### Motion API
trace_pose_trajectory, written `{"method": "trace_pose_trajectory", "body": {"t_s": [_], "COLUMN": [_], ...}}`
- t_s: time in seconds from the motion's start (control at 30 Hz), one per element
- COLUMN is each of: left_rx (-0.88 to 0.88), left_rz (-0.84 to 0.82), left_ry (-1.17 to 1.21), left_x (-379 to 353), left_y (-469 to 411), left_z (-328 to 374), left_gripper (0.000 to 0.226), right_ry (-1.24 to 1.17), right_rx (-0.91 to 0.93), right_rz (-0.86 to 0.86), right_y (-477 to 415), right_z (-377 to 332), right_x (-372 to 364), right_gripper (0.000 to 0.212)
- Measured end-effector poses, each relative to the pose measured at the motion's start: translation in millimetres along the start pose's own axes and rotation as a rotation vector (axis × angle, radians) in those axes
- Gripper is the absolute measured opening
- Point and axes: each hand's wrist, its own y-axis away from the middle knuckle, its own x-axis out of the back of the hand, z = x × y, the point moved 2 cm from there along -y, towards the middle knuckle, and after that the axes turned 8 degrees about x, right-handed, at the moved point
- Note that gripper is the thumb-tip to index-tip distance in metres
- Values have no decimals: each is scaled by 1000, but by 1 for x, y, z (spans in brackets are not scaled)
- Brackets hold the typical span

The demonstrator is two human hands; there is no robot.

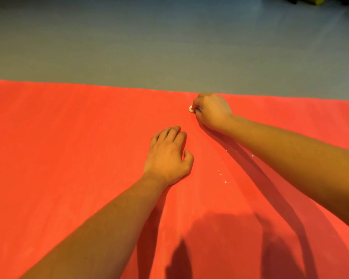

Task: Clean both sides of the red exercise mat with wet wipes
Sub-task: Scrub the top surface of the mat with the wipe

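The red exercise mat (69, 148) lies flat on the floor and fills the lower two thirds of the view. My right hand (212, 111) is near the mat's far edge, fingers curled round a small crumpled white wet wipe (191, 109), pressing it on the mat; only a bit of the wipe shows. My left hand (169, 156) rests palm down on the mat nearer to me, fingers loosely spread, holding nothing.
Grey floor (169, 47) stretches beyond the mat's far edge. Small white specks (222, 174) lie scattered on the mat between my arms. Dark and yellow objects (318, 0) sit at the far top right corner.
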Motion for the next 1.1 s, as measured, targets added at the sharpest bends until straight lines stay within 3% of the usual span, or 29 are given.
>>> {"method": "trace_pose_trajectory", "body": {"t_s": [0.2,0.3,0.7,0.93,1.1], "left_rx": [2,1,-23,-36,-41], "left_rz": [5,0,30,46,49], "left_ry": [16,22,33,49,64], "left_x": [1,4,7,8,8], "left_y": [0,0,1,0,-2], "left_z": [1,2,2,1,1], "left_gripper": [52,52,39,41,38], "right_ry": [58,60,-52,27,-14], "right_rx": [-196,-200,145,-96,-73], "right_rz": [-23,-44,-54,-85,-36], "right_y": [-45,-38,117,43,85], "right_z": [16,6,-67,-32,-63], "right_x": [5,6,30,14,23], "right_gripper": [20,23,19,25,23]}}
